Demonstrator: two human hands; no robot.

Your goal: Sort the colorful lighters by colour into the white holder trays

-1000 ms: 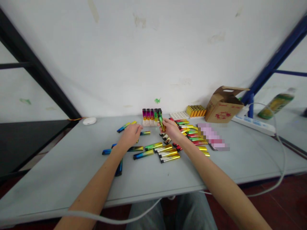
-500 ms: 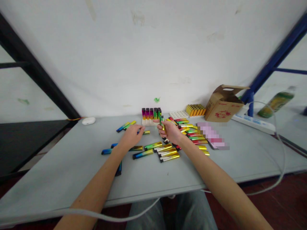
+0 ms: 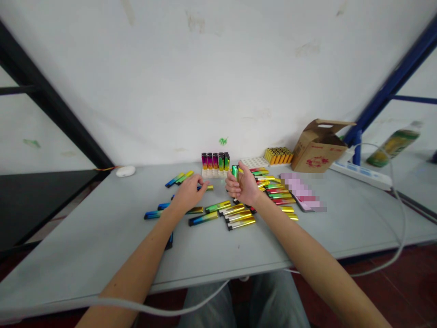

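Observation:
My right hand (image 3: pixel 244 187) is closed round an upright green lighter (image 3: pixel 235 171), held above the table in front of the tray. My left hand (image 3: pixel 189 193) hovers or rests low among the loose lighters, its fingers curled; whatever lies under them is hidden. Just by its fingertips lies a blue and yellow lighter (image 3: pixel 209 187). Behind both hands a white tray with holes (image 3: pixel 213 173) bears several upright lighters, purple-orange ones (image 3: pixel 209 161) on the left and green-yellow ones (image 3: pixel 224 161) on the right.
Loose lighters (image 3: pixel 241 223) lie across the grey table (image 3: pixel 102 237), many to the right. Farther back are another white tray (image 3: pixel 254 161), a full tray of yellow lighters (image 3: pixel 278 156) and a cardboard box (image 3: pixel 319 148). A phone (image 3: pixel 303 193), power strip (image 3: pixel 362 174) and white case (image 3: pixel 125 171) also lie there.
My right hand has drawn slightly back and right from the tray with the green lighter, its fingers wrapping round it more. My left hand has barely shifted.

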